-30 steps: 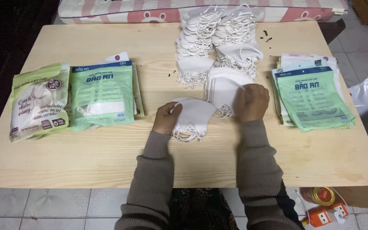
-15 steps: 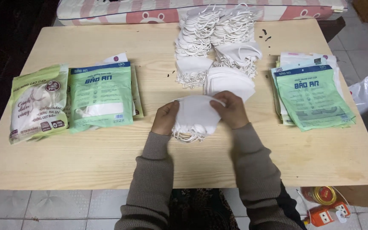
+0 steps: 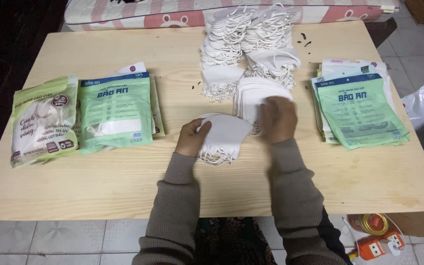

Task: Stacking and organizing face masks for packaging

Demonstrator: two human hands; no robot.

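A: Where are the hands?

B: Both near the table's [image 3: 123, 186] middle. The left hand [image 3: 191, 140] pinches a small stack of masks [image 3: 224, 137], fingers curled over its left edge, forearm flat.

A: And the right?

B: The right hand [image 3: 279, 119] lies palm down on the mask pile [image 3: 251, 93] just beyond, fingers spread; whether it grips a mask, I cannot tell.

A: Around them?

B: Green packets [image 3: 116, 113] left of the stack, more packets [image 3: 359, 110] to its right.

Small stack of white face masks [image 3: 224, 137], flat, table centre
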